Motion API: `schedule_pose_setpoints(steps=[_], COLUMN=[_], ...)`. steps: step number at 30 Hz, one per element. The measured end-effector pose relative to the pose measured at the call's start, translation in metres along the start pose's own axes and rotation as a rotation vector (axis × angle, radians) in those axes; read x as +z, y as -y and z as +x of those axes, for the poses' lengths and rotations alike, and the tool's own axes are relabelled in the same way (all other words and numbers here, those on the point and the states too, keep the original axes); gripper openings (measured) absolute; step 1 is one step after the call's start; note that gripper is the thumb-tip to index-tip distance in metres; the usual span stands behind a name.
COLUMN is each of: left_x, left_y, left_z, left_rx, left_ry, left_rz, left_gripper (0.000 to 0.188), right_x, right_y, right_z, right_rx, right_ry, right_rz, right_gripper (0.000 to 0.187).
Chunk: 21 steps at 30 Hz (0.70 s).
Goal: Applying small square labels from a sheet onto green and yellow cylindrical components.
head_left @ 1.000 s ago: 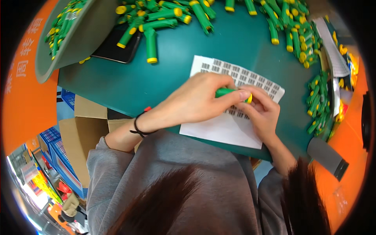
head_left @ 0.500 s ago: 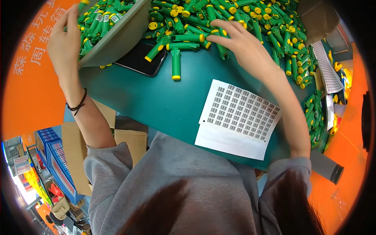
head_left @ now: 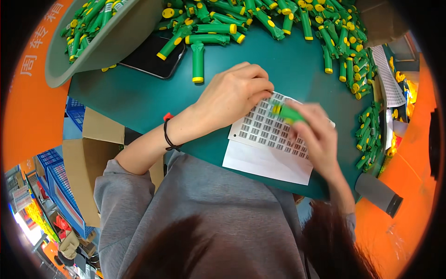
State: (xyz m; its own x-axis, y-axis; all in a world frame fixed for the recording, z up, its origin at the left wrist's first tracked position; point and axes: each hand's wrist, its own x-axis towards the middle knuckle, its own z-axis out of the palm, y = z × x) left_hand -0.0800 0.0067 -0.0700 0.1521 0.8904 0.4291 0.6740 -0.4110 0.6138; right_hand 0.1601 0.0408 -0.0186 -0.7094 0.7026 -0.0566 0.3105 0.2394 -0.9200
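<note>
My left hand (head_left: pixel 237 93) is closed in a pinch at the upper left corner of a white sheet of small printed stickers (head_left: pixel 278 132). Whatever is between its fingertips is hidden. My right hand (head_left: pixel 320 132), smeared by motion, grips a small green tube with a yellow end (head_left: pixel 290 114) just above the sheet. The sheet lies on the green table top (head_left: pixel 153 104) near its front edge, with a blank strip along its lower part. Beyond my left hand a similar green tube (head_left: pixel 198 63) lies by itself, yellow end toward me.
Many green tubes (head_left: pixel 278 23) are heaped along the far side. A grey-green basin (head_left: pixel 111 51) of them stands far left, beside a black phone-like slab (head_left: pixel 158 56). At right are a grey cylinder (head_left: pixel 378 194) and another sticker sheet (head_left: pixel 389 79); at left, an open cardboard box (head_left: pixel 86 172).
My left hand has come from the basin to the sticker sheet. My right hand has drawn back from the heap and now holds a green tube over the sheet. The basin sits farther left in view.
</note>
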Motion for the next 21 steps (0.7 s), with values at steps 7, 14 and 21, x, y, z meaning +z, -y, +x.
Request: schedule_pose_setpoints(steps=[7,14,21], left_x=[0.009,0.013,0.014], left_y=[-0.003,0.003,-0.006], left_z=[-0.001,-0.003,-0.002], left_rx=[0.191,0.335,0.324], left_ry=[-0.092,-0.139,-0.15], left_rz=[0.198,0.273,0.267], left_gripper=[0.019,0.02,0.016], right_x=[0.02,0.014,0.021], right_y=[-0.053,-0.049,-0.052], right_z=[-0.037,-0.038,-0.035], right_rx=[0.014,0.198,0.01], right_ry=[-0.198,-0.208,-0.333], right_rz=[0.533,0.741,0.557], right_gripper=[0.034,0.028,0.031])
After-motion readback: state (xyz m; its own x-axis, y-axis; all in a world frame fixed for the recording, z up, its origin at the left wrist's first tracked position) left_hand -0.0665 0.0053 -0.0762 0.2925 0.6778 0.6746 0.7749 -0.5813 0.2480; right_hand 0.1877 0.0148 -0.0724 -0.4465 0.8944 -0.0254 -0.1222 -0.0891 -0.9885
